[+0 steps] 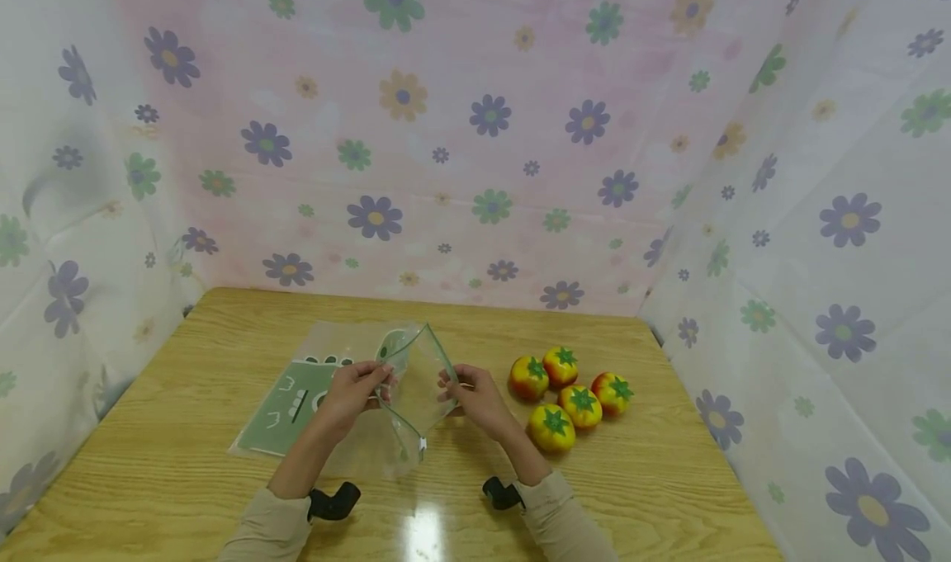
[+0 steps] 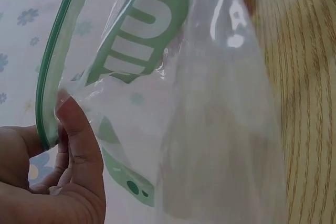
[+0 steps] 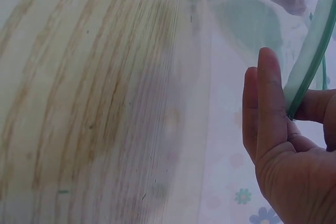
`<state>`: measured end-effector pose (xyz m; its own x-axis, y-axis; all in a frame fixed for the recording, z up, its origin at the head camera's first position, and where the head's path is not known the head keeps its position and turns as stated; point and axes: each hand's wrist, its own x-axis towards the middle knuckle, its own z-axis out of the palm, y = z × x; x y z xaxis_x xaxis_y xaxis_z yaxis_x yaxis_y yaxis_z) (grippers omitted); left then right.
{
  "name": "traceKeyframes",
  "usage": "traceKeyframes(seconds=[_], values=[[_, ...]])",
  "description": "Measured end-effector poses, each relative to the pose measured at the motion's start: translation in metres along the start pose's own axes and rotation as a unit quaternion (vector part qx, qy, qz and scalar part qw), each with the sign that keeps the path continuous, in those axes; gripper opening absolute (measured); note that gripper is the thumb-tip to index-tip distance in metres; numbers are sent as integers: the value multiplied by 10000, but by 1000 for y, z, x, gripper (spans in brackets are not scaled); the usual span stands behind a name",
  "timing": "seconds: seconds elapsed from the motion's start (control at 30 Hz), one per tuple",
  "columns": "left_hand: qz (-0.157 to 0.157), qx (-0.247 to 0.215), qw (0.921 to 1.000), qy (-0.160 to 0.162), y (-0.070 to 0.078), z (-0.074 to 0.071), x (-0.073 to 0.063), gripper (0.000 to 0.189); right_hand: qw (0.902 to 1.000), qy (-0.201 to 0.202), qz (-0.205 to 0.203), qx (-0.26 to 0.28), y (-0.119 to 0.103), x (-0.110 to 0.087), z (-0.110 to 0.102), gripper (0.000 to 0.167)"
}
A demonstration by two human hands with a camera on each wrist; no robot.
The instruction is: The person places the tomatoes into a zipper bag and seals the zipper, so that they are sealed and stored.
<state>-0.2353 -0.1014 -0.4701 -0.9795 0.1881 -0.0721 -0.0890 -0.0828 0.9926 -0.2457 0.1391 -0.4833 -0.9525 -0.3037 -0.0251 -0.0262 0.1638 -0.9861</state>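
Note:
A clear plastic zipper bag (image 1: pixel 423 380) with a green seal strip and green print is held up above the table, its mouth spread wide. My left hand (image 1: pixel 352 394) pinches one edge of the mouth; in the left wrist view, thumb and fingers (image 2: pixel 79 145) grip the green strip. On the opposite edge, my right hand (image 1: pixel 479 399) pinches the strip between thumb and fingers, as the right wrist view shows beside the green seal (image 3: pixel 315 66). A white slider (image 1: pixel 423 444) sits at the mouth's near corner. Nothing shows inside the bag.
Several red-and-yellow toy fruits with green leaf tops (image 1: pixel 581 406) stand in a cluster right of my right hand. Another green-printed bag (image 1: pixel 278 413) lies flat at the left. The wooden table (image 1: pixel 654 496) is bordered by flowered cloth walls (image 1: pixel 461 133).

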Motion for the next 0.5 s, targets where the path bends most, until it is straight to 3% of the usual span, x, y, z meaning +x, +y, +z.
traceKeyframes(seconds=[0.33,0.5], values=[[-119,-294,9994,130,-3,0,2,30,9999,-105,27,-49,5,2,0,30],[-165,-346,9993,4,-3,0,2,31,9999,-121,20,-79,5,1,0,30]])
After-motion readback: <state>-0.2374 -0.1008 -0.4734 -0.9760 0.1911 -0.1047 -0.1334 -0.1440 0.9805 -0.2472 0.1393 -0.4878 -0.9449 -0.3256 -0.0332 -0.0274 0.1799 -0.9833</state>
